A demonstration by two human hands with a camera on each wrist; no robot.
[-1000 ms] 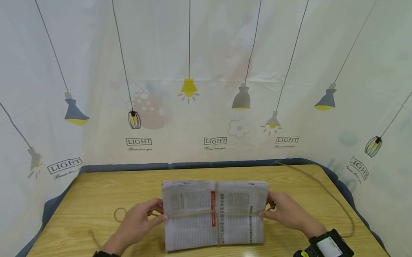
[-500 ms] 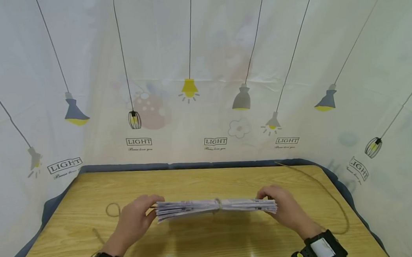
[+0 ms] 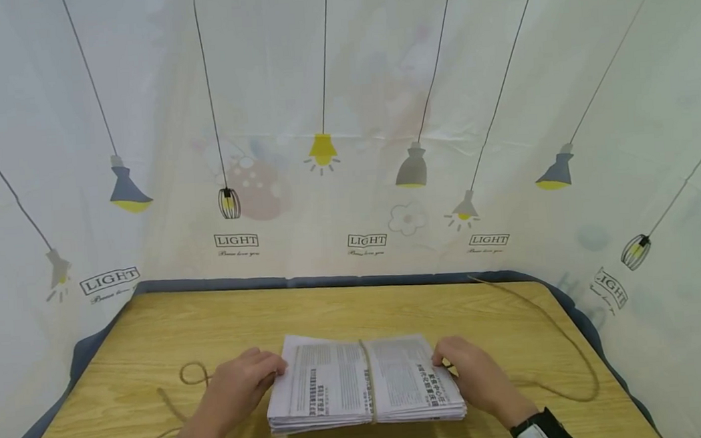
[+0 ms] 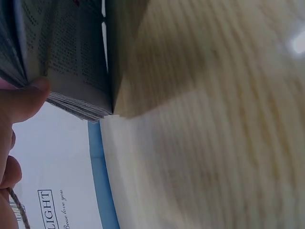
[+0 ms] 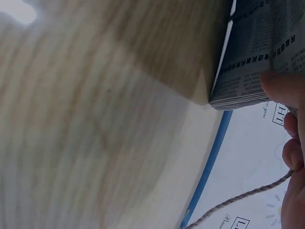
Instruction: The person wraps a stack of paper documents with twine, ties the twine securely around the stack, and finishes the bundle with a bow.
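Observation:
A thick stack of folded newspapers is held tilted over the table, its upper face showing one strand of twine across the middle. My left hand grips its left end, and my right hand grips the right end. In the left wrist view the thumb presses the newspapers beside a strand running along that face. A twine tail comes out from under the left fingers. Likewise, a longer twine tail trails from the curled right fingers in the right wrist view.
Loose twine lies looped on the wooden table at the left. On the right, more twine curves up to the table's far edge. A pale curtain printed with lamps hangs behind. Both wrists wear black straps.
The stack has turned over between my hands, from the face with crossed twine, through edge-on, to a face with a single visible strand. Both hands keep holding its ends.

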